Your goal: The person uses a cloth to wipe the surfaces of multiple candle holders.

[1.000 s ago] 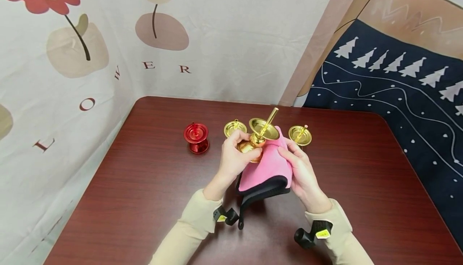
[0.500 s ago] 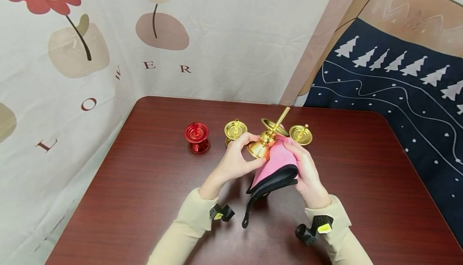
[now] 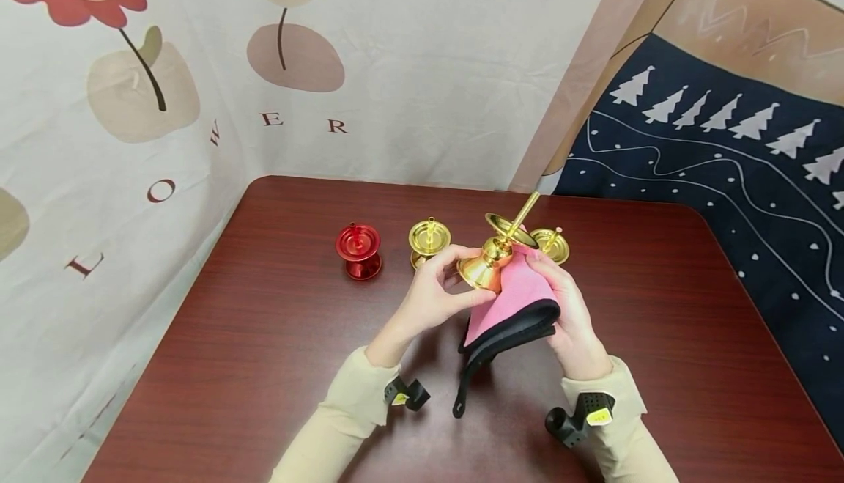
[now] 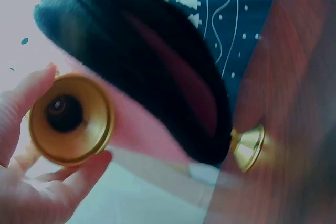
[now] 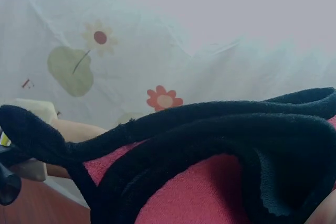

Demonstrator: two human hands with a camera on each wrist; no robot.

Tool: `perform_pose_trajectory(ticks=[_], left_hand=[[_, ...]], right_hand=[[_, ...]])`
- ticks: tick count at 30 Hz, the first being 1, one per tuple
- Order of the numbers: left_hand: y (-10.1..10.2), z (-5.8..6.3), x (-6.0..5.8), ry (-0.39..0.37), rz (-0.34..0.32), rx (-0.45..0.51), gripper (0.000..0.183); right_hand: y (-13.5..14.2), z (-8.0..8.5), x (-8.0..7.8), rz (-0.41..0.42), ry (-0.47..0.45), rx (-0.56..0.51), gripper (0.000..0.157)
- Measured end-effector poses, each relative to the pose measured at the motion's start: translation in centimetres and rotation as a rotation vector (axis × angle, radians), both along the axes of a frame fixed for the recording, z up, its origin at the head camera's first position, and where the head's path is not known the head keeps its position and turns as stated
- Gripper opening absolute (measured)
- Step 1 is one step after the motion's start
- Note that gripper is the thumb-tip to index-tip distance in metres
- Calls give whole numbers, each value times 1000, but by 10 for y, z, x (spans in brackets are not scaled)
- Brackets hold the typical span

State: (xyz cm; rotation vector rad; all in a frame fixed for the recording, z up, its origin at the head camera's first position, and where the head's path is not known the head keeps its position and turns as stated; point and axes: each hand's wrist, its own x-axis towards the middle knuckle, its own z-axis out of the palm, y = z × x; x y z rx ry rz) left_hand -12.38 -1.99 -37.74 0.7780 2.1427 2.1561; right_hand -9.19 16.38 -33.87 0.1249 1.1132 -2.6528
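My left hand (image 3: 431, 300) grips the flared base of a golden candle holder (image 3: 480, 273), thumb and fingers on either side. The holder is tilted, its dish and long stem leaning up and to the right. In the left wrist view the hollow underside of the candle holder (image 4: 94, 119) faces the camera. My right hand (image 3: 572, 314) holds a folded pink cloth (image 3: 517, 289) with black edging against the holder's right side, below the dish. A black loop hangs from the cloth. In the right wrist view the cloth (image 5: 194, 198) hides most of that hand.
On the dark red-brown table (image 3: 264, 336) a red candle holder (image 3: 358, 245) stands at the back left. One small golden candle holder (image 3: 429, 237) stands left of the held one; another golden candle holder (image 3: 557, 247) stands behind my right hand, partly hidden. Printed curtains (image 3: 428, 65) hang behind.
Both hands have moved to the right with the candle holder and cloth. The holder has tilted further right. My left fingers have shifted down onto its base.
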Motion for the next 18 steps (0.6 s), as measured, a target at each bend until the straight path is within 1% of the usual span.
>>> perform_pose_trajectory(ticks=[2,5,7,8,11,14,18], left_hand=[[4,0,2,-75,16,80,58],[10,2,6,-181,59,198,63],[13,3,8,-239,90,263,65],[14,4,9,-252,98,285,65],[17,5,12,-254,113,331,62],[19,5,14,-242,120,352,58],[22,3,14,-228,133,388,61]], right_hand=[[-1,1,0,-8,-17,-17,22],[-2,2,0,-28,-27,-42,21],[-3,3,1,-36,-19,-34,20],[-3,3,1,-43,-17,-35,20],[-5,4,1,-59,-1,-17,19],[-7,5,1,-77,0,-18,20],[-9,6,2,-97,3,-35,20]])
